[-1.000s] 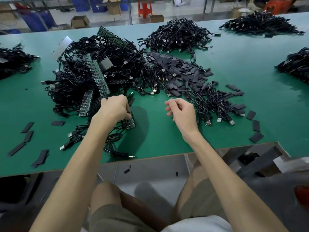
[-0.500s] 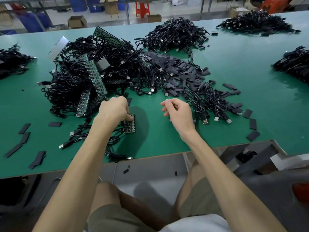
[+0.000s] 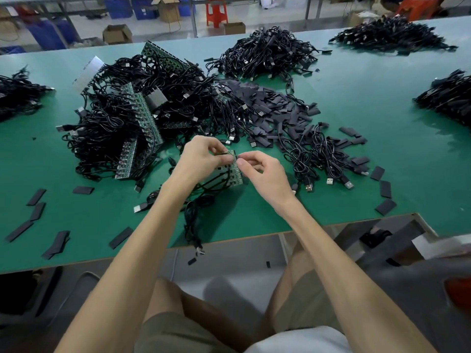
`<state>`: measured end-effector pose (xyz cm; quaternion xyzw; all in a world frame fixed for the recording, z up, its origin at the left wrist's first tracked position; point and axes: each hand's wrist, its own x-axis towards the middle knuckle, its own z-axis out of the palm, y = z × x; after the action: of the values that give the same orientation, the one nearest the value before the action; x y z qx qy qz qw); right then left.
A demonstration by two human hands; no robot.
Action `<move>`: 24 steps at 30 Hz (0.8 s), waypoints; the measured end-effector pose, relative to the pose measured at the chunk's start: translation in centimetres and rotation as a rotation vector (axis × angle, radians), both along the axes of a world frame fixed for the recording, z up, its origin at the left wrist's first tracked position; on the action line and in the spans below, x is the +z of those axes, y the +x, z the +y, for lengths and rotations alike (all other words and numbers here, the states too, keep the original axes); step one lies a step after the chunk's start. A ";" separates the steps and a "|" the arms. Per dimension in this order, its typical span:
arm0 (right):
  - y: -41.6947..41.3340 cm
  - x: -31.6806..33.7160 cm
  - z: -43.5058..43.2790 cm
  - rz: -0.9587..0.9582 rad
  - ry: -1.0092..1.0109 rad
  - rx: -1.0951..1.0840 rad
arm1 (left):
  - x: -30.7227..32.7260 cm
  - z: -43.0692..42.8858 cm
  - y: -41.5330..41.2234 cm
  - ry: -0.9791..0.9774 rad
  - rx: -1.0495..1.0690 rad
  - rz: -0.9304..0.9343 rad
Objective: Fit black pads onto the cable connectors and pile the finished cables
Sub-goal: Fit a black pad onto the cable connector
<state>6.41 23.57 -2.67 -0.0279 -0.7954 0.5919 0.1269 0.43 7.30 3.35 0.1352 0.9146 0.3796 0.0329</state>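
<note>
My left hand [image 3: 197,159] grips a small green circuit-board strip [image 3: 233,171] with black cables hanging from it, lifted just above the green table [image 3: 344,174]. My right hand [image 3: 260,171] pinches the strip's upper right edge, thumb and forefinger together. The strip's cables [image 3: 201,200] trail down to the table's front edge. A heap of black pads [image 3: 275,110] lies behind the hands. A big tangle of cables on green strips [image 3: 122,123] sits to the left.
More cable piles lie at the back centre [image 3: 267,54], back right [image 3: 390,36], far right [image 3: 448,98] and far left [image 3: 15,95]. Loose cables with USB plugs [image 3: 318,159] and stray pads [image 3: 382,189] lie right of my hands; other pads [image 3: 35,212] are scattered front left.
My left hand has lifted the green strip off the table. My right hand has moved left and taken hold of the strip's edge.
</note>
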 end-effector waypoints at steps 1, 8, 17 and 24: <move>-0.1 -0.1 0.0 -0.003 0.016 0.000 | -0.1 0.3 0.2 0.029 -0.015 0.014; -0.3 -0.3 0.1 -0.034 0.033 -0.029 | -1.0 1.4 0.5 0.081 -0.050 0.070; -0.1 -0.5 0.1 -0.040 0.091 -0.050 | -0.5 1.9 0.3 -0.032 -0.110 0.130; 0.0 -0.3 0.2 -0.036 0.090 -0.038 | -0.4 2.4 0.0 -0.088 -0.096 0.114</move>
<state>6.44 23.75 -2.99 -0.0478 -0.8228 0.5523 0.1250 0.48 9.74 2.91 0.1988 0.9233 0.3287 0.0051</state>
